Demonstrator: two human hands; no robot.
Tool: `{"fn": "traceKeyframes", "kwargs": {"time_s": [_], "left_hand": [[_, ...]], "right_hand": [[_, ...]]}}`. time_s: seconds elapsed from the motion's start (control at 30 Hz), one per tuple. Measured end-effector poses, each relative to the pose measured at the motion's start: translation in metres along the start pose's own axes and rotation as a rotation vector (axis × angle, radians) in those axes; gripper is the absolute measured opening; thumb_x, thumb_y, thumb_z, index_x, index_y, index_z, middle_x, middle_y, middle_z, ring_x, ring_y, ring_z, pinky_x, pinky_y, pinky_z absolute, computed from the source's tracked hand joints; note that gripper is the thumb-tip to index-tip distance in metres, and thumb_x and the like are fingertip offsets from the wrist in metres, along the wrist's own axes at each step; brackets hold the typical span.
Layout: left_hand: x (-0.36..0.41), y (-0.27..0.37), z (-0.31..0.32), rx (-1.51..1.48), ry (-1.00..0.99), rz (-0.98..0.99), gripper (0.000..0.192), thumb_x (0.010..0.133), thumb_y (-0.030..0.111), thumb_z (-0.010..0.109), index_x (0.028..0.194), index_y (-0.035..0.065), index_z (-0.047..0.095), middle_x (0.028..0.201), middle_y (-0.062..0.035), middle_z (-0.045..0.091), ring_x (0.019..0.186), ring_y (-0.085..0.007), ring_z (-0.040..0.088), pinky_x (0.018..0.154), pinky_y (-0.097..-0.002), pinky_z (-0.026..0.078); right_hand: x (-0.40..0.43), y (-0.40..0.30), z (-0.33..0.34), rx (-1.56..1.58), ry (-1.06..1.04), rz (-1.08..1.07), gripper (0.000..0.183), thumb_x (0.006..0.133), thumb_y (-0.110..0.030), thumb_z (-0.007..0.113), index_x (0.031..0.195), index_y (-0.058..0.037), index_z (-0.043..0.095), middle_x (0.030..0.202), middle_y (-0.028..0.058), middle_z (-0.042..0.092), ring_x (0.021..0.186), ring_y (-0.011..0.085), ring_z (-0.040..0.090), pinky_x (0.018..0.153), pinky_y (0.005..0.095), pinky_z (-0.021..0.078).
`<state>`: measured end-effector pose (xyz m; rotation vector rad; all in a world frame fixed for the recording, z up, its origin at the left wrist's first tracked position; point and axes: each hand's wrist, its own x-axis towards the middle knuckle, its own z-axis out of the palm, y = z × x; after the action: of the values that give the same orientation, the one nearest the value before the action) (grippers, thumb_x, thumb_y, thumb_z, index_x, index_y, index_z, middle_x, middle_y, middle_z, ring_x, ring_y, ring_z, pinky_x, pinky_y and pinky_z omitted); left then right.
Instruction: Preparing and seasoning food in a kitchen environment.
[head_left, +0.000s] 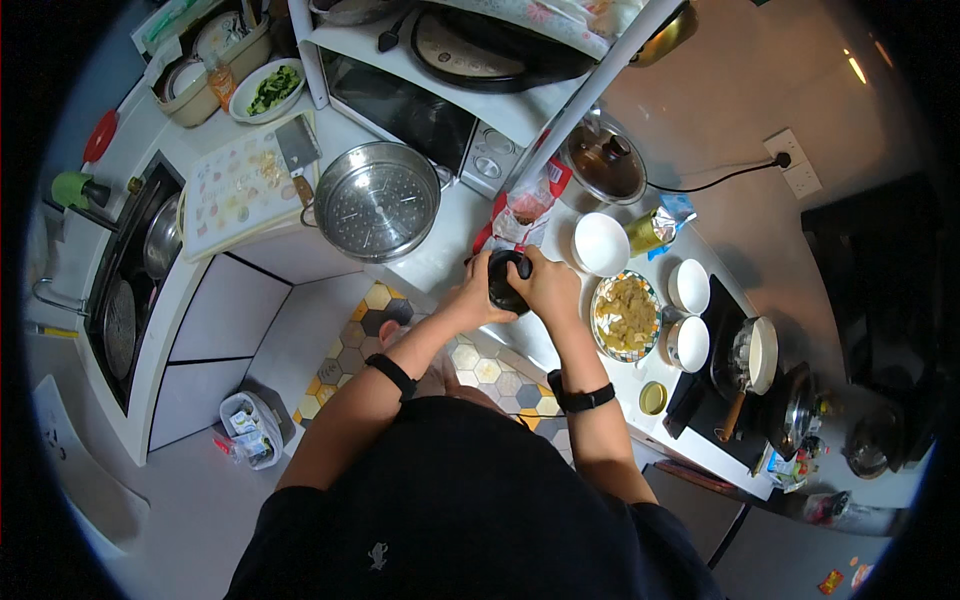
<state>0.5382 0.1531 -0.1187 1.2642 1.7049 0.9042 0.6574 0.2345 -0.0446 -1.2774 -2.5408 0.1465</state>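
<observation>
Between my two hands is a small dark round vessel (504, 289), held over the counter's front edge. My left hand (472, 294) wraps its left side. My right hand (548, 286) grips its right rim, with the thumb on a dark rounded part there. What is inside the vessel cannot be made out. Just beyond lies a red and clear plastic food packet (517, 217). To the right are a white bowl (601, 244) and a patterned plate of yellowish-brown food (628, 315). A steamer pot with a perforated base (377, 202) stands to the left.
A cleaver (298, 146) lies on a cutting board (232, 191) at left, beside a bowl of chopped greens (273, 90). A microwave (405, 97) stands behind. At right are two more bowls, a lidded pot (604, 161) and a wooden-handled pan (757, 356) on the black cooktop.
</observation>
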Motion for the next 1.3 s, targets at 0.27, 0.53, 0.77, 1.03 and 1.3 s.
{"fn": "traceKeyframes", "kwargs": {"time_s": [0.27, 0.53, 0.77, 1.03, 1.3], "left_hand": [[0.002, 0.003, 0.001, 0.015, 0.012, -0.009, 0.126, 0.055, 0.036, 0.088, 0.145, 0.0076, 0.004, 0.139, -0.0243, 0.032, 0.123, -0.0430, 0.043, 0.100, -0.0427, 0.039], [0.000, 0.002, -0.004, 0.060, -0.003, -0.045, 0.123, 0.057, 0.036, 0.087, 0.144, 0.0067, 0.005, 0.141, -0.0248, 0.030, 0.123, -0.0419, 0.043, 0.099, -0.0451, 0.040], [0.003, -0.006, 0.003, 0.020, 0.079, 0.057, 0.116, 0.057, 0.039, 0.085, 0.141, 0.0109, 0.010, 0.142, -0.0207, 0.029, 0.116, -0.0442, 0.049, 0.092, -0.0476, 0.045], [0.005, -0.002, 0.005, -0.035, -0.012, -0.016, 0.123, 0.057, 0.034, 0.088, 0.143, 0.0023, 0.005, 0.141, -0.0275, 0.024, 0.130, -0.0420, 0.032, 0.106, -0.0440, 0.033], [0.001, 0.002, 0.002, 0.043, 0.020, -0.016, 0.119, 0.059, 0.033, 0.087, 0.143, 0.0050, 0.007, 0.140, -0.0254, 0.028, 0.126, -0.0408, 0.039, 0.101, -0.0433, 0.038]], "right_hand": [[-0.001, 0.004, -0.004, -0.090, -0.081, -0.081, 0.029, 0.079, -0.041, 0.061, 0.083, -0.0129, 0.062, 0.055, 0.0144, 0.061, 0.049, 0.0317, 0.062, 0.047, 0.0426, 0.0499], [-0.010, 0.004, 0.004, -0.035, 0.057, 0.134, 0.027, 0.079, -0.038, 0.062, 0.078, -0.0108, 0.061, 0.055, 0.0155, 0.061, 0.050, 0.0345, 0.062, 0.047, 0.0437, 0.0497], [-0.010, -0.004, 0.009, 0.001, 0.022, 0.043, 0.026, 0.078, -0.037, 0.062, 0.082, -0.0114, 0.061, 0.058, 0.0142, 0.062, 0.053, 0.0336, 0.063, 0.049, 0.0436, 0.0505], [-0.010, 0.003, 0.009, 0.013, 0.048, 0.065, 0.030, 0.077, -0.041, 0.063, 0.089, -0.0136, 0.065, 0.058, 0.0168, 0.062, 0.054, 0.0346, 0.063, 0.049, 0.0443, 0.0506], [0.000, 0.009, 0.010, 0.039, 0.050, 0.055, 0.028, 0.078, -0.040, 0.062, 0.084, -0.0118, 0.062, 0.059, 0.0171, 0.062, 0.055, 0.0355, 0.063, 0.051, 0.0448, 0.0507]]}}
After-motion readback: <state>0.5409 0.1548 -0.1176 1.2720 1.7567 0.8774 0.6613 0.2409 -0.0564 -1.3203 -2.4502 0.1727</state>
